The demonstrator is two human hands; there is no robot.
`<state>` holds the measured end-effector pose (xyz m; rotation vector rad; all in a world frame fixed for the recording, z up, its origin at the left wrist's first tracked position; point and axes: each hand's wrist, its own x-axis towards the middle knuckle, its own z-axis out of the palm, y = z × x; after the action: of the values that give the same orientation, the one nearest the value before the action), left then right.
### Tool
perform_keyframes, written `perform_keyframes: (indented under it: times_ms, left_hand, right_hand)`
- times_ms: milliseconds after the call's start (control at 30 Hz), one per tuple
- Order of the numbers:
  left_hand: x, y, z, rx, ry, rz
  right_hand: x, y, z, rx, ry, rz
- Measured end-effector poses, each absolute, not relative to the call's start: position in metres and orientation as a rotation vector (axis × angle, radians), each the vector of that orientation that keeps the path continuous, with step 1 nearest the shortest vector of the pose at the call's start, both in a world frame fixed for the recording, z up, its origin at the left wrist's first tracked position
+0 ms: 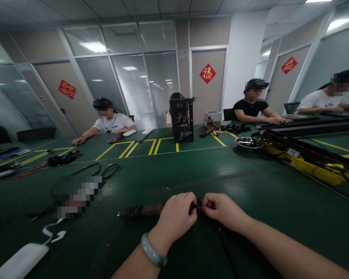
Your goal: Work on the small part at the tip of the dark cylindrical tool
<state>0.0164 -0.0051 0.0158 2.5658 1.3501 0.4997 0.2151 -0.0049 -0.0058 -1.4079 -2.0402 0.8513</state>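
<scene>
An electric screwdriver point(151, 210) with a dark, brownish body lies on the green table, its tip pointing left. My left hand point(177, 211) is closed around its right end, the fingertips pinching a small black part there. Close beside it, my right hand point(218, 207) pinches something tiny between thumb and forefinger; its kind is too small to tell. A short gap with a thin bit showing separates the two sets of fingertips. A black cable point(228, 248) runs along the table below my right hand. A green bangle point(152, 252) circles my left wrist.
A white power bank point(23, 259) with a white cable lies at lower left, near black cables point(110, 170). Across the table stand a black computer case point(182, 120) and a metal bowl point(249, 142). Black-and-yellow rails point(308, 161) lie at right. Several people sit opposite.
</scene>
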Motion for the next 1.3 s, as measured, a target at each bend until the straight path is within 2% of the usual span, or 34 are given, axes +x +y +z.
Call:
perform_keyframes:
  times_ms: [1300]
  left_hand:
    - [0.0145, -0.0037, 0.0146, 2.579, 1.263, 0.537]
  right_hand:
    - [0.2169, -0.0036, -0.0094, -1.385, -2.066, 0.828]
